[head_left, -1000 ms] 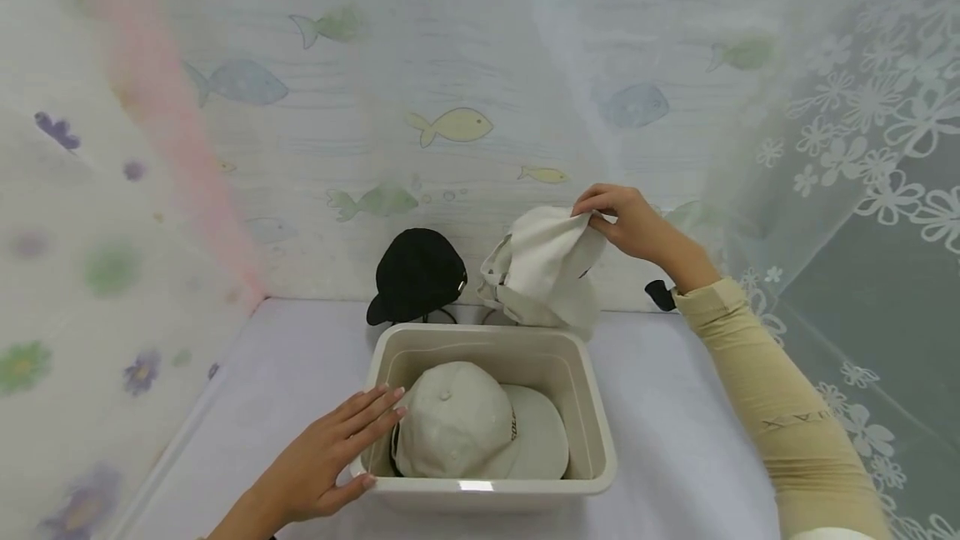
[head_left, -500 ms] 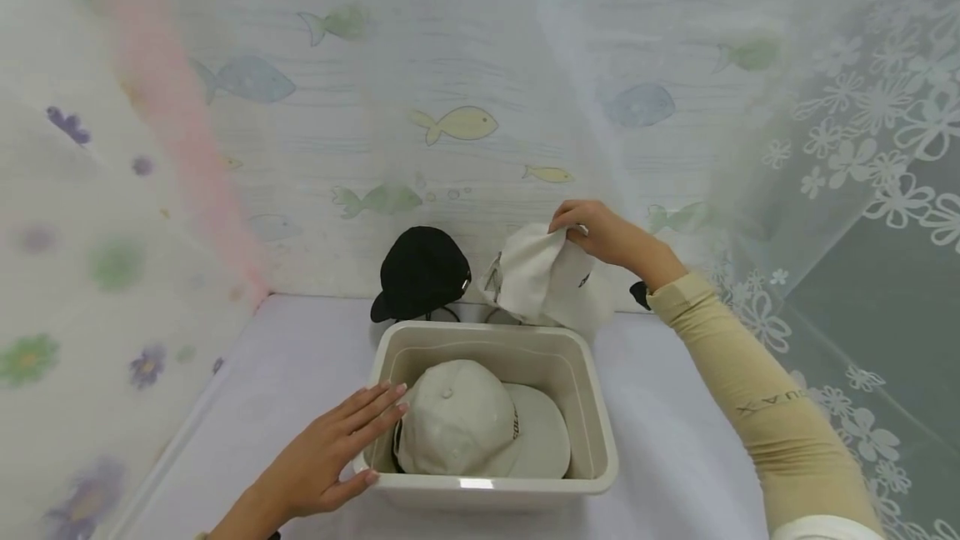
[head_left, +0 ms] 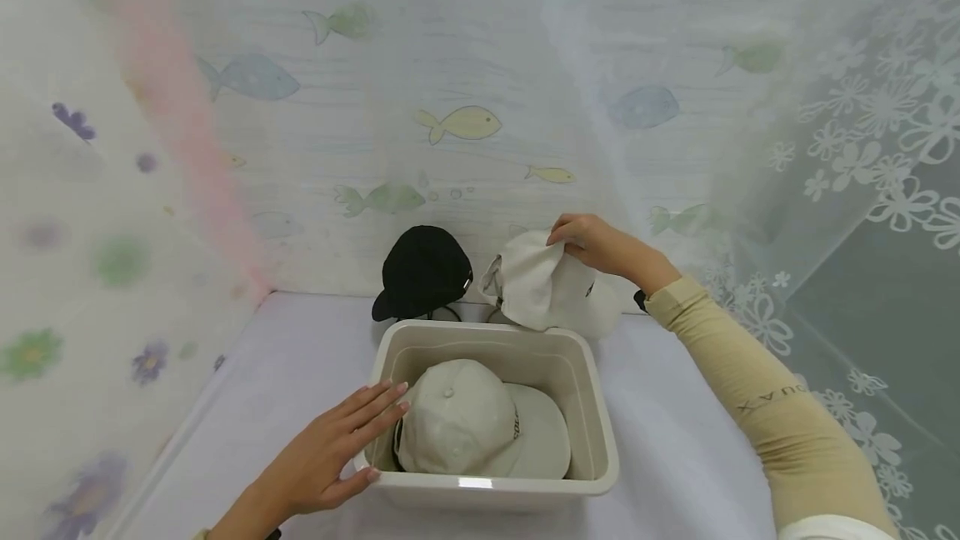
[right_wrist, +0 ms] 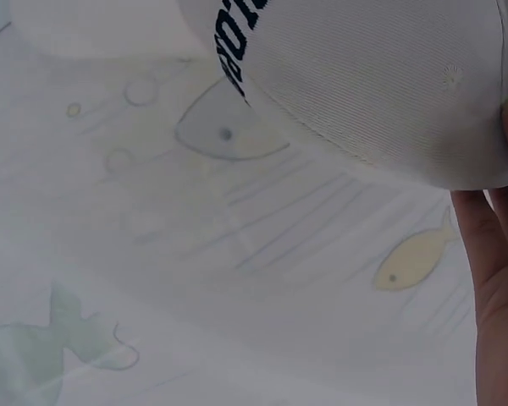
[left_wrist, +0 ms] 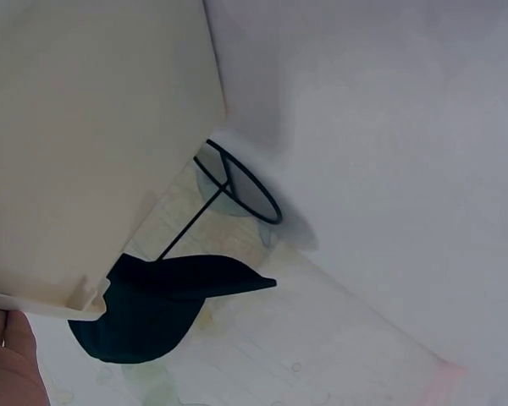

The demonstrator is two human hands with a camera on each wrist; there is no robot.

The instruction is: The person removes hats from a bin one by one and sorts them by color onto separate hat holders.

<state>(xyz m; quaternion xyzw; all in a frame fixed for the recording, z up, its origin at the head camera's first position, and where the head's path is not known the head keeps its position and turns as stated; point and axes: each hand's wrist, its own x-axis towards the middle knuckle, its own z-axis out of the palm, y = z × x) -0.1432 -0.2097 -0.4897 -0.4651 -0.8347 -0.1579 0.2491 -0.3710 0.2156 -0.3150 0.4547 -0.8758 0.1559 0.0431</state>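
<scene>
My right hand (head_left: pixel 600 247) pinches the crown of a white baseball cap (head_left: pixel 528 282) behind the bin. In the right wrist view this cap (right_wrist: pixel 364 76) shows dark lettering, with the thumb on its fabric and other fingers at its edge. My left hand (head_left: pixel 330 448), fingers extended, rests at the left rim of a cream plastic bin (head_left: pixel 607 440). Inside lies a pale baseball cap (head_left: pixel 457 415), its brim pointing right. A black baseball cap (head_left: pixel 423 273) sits behind the bin's left half; the left wrist view shows a wire stand (left_wrist: pixel 250 186) under it.
A white cloth (head_left: pixel 675 407) covers the table. Sheer curtains with fish drawings (head_left: pixel 465 123) hang close behind the caps, and flowered curtains (head_left: pixel 67 273) close off the sides. The base of another stand shows partly beneath the white cap.
The right hand has brought the white cap lower and its crown has settled into a rounder shape. The left hand, bin and black cap stay put.
</scene>
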